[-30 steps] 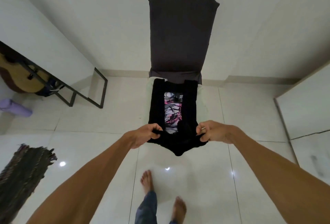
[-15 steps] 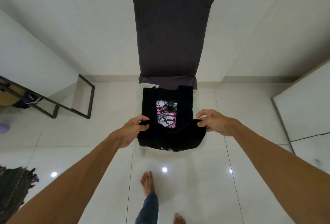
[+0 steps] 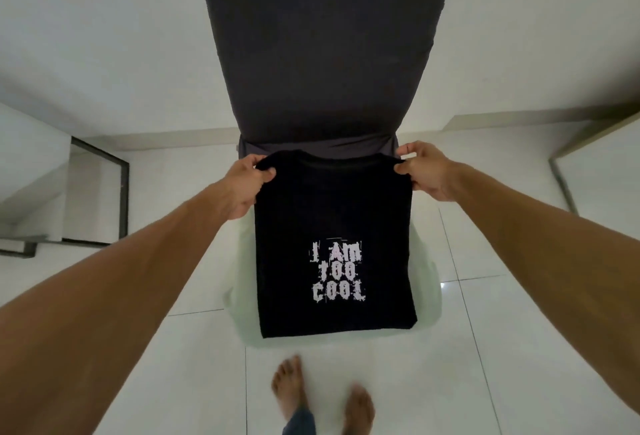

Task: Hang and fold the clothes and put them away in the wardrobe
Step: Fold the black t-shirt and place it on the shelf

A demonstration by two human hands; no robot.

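A black T-shirt [image 3: 332, 213], folded into a rectangle with the white print "I AM TOO COOL" facing up, lies on a pale green seat [image 3: 427, 282]. Its collar edge is at the far end, against the dark grey chair back [image 3: 322, 43]. My left hand [image 3: 247, 188] pinches the far left corner of the shirt. My right hand [image 3: 424, 169] pinches the far right corner. Both arms reach forward from the bottom corners of the view.
A white table with a black metal frame [image 3: 123, 199] stands at the left. A white cabinet with a metal edge [image 3: 562, 185] is at the right. My bare feet [image 3: 318, 396] stand on the glossy white tiled floor just before the seat.
The lower half of the shirt has been folded up over the colourful print, so the text side now shows. Both hands moved from the near edge to the far corners. The camera came closer.
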